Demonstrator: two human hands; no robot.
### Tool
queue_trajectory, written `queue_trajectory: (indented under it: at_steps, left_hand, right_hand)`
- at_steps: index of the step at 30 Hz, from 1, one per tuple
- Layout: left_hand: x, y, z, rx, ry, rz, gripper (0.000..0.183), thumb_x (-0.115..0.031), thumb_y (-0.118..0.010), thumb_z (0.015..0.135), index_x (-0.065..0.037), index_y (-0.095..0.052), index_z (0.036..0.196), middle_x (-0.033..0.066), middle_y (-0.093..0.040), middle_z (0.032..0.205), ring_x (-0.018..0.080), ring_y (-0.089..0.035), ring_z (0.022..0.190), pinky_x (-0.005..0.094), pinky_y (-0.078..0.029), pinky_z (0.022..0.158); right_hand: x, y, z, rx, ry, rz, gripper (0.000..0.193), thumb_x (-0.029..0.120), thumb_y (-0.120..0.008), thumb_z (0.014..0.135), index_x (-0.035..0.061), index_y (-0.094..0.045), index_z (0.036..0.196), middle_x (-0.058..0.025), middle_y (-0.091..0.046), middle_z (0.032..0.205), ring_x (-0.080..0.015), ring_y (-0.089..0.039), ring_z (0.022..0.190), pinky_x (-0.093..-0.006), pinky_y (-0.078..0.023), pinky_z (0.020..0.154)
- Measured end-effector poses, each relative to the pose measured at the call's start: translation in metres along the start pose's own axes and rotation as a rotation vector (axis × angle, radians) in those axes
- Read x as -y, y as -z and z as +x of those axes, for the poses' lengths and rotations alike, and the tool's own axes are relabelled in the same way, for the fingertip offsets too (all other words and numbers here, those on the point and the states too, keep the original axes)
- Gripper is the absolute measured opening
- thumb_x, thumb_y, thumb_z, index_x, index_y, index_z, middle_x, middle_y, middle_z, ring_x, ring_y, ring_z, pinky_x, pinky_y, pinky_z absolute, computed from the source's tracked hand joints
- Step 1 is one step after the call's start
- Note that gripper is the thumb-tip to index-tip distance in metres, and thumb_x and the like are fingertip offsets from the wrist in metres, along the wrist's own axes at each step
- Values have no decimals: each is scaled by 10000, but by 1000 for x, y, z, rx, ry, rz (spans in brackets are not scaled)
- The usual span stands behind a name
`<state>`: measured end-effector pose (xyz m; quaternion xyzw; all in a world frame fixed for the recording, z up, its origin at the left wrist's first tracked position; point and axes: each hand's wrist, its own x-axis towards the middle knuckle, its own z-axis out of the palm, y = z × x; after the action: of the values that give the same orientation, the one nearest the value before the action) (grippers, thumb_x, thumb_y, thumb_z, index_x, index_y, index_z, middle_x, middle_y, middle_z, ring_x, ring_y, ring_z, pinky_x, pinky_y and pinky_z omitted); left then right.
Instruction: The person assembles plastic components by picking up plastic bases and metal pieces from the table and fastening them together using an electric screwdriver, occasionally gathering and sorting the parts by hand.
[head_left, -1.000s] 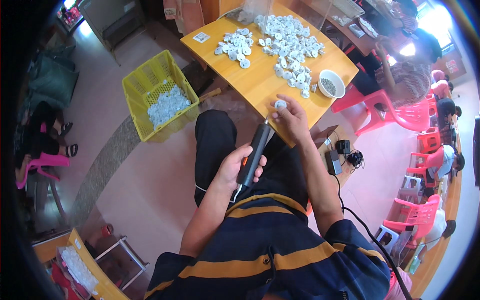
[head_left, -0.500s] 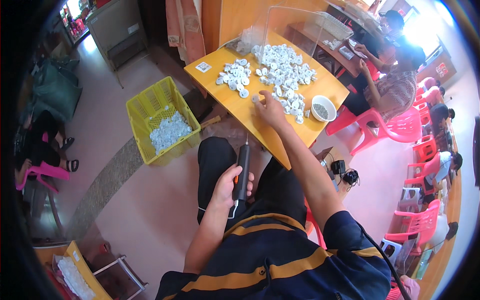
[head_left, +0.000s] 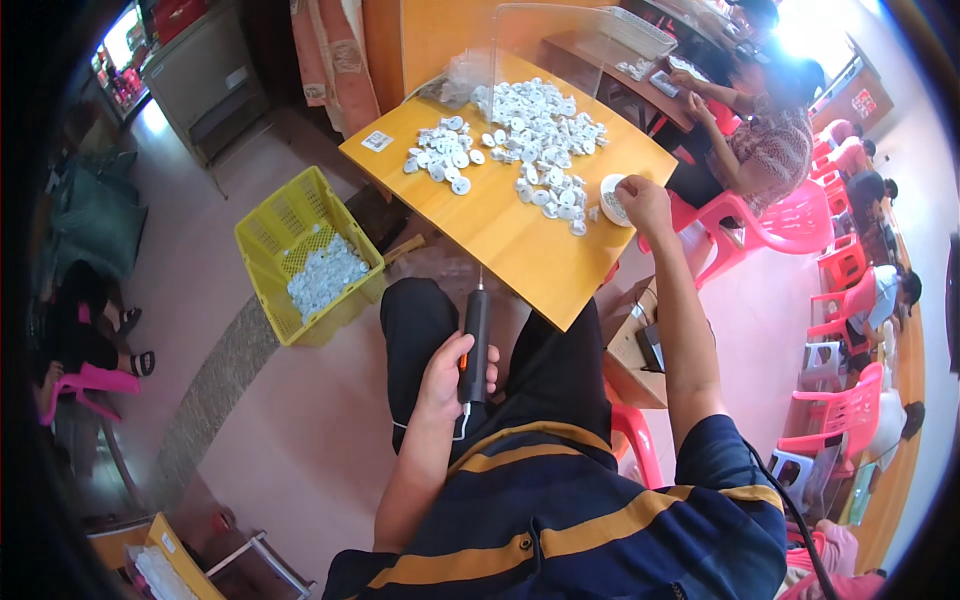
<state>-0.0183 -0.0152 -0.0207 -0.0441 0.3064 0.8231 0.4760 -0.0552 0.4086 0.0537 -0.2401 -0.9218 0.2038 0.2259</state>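
My left hand (head_left: pixel 440 378) is wrapped round a black electric screwdriver (head_left: pixel 482 335) with an orange lever, its bit pointing away from me and a white cord at its near end. At the table's right side, my right hand (head_left: pixel 648 208) reaches into a small white bowl (head_left: pixel 608 188) of small grey metal pieces. Its fingers are bent together at the contents; what they pinch is hidden. Left of the bowl, a large heap of white round plastic parts (head_left: pixel 548 125) covers part of the yellow wooden table (head_left: pixel 470 225). A smaller group of such parts (head_left: pixel 438 150) lies farther left.
A yellow plastic crate (head_left: pixel 262 240) with white parts stands on the floor left of the table. A clear upright panel (head_left: pixel 548 45) rises at the table's back. A cardboard box (head_left: pixel 632 350) is below its right side. Beyond, a person (head_left: pixel 775 150) sits on a pink chair (head_left: pixel 765 225).
My right hand has moved right from the table's middle to the bowl. The round white piece by its fingertips is no longer there. The left hand keeps its hold; the view has shifted slightly.
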Motion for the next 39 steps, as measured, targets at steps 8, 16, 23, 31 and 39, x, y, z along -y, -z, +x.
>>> queue_trajectory:
  at_steps: [8,16,23,31,39]
  left_hand:
    - [2,-1,2,-27,0,65,183,-248,-493,1011,-82,-500,1088,116,-682,883,196,-659,627,340,-571,559]
    - [3,-1,1,-14,-15,87,196,-245,-489,1013,-80,-500,1120,112,-683,885,191,-662,627,336,-570,560]
    - [4,-2,1,-6,-18,76,197,-248,-487,1015,-77,-498,1114,114,-683,885,190,-660,626,330,-570,564]
    - [3,-5,0,-11,-10,61,195,-244,-485,1013,-75,-499,1111,113,-682,884,191,-661,632,329,-572,563]
    - [3,-6,0,1,-7,82,202,-240,-478,1014,-75,-501,1128,112,-680,892,187,-661,638,325,-570,563]
  right_hand:
    - [-28,-17,16,305,-37,-361,144,252,-713,797,182,-788,899,-99,-749,919,-283,-721,885,-404,-575,806]
    - [-41,-27,33,346,-32,-389,184,305,-711,800,157,-779,887,-117,-747,932,-301,-713,893,-415,-570,793]
    - [-42,-26,31,278,-18,-360,256,342,-712,815,106,-761,899,-147,-741,914,-321,-713,862,-428,-562,778]
    - [-27,-15,27,272,-59,-283,287,330,-692,843,73,-757,950,-170,-738,948,-320,-715,899,-428,-557,820]
    - [-39,-21,27,139,73,-246,270,279,-655,877,44,-745,975,-201,-729,900,-352,-716,858,-447,-557,811]
